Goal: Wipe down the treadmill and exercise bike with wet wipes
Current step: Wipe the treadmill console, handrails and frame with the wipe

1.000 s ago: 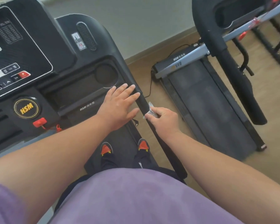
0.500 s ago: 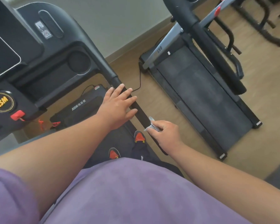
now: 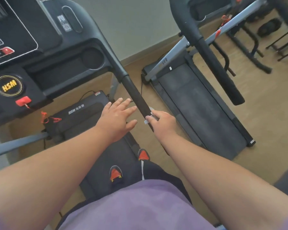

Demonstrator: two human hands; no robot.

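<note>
Right hand point(image 3: 163, 121) pinches a crumpled white wet wipe point(image 3: 149, 116) against the lower end of the treadmill's right handrail point(image 3: 136, 100), fingers curled round the wipe on the rail's outer side. Left hand point(image 3: 117, 116) is spread flat with straight fingers on the inner side of the handrail, fingertips just beside it; whether they touch it I cannot tell. Up the handrail from the hands lies the treadmill console point(image 3: 40, 63), with a round cup recess point(image 3: 92, 59) close to the rail, a yellow HSM badge point(image 3: 8, 87) and a red safety key point(image 3: 23, 100) farther out. Below the handrail, two shoes with orange toes point(image 3: 115, 174) stand on the belt. Beyond the handrail's outer side a second treadmill point(image 3: 198, 103) sits on the wooden floor point(image 3: 264, 127)
</note>
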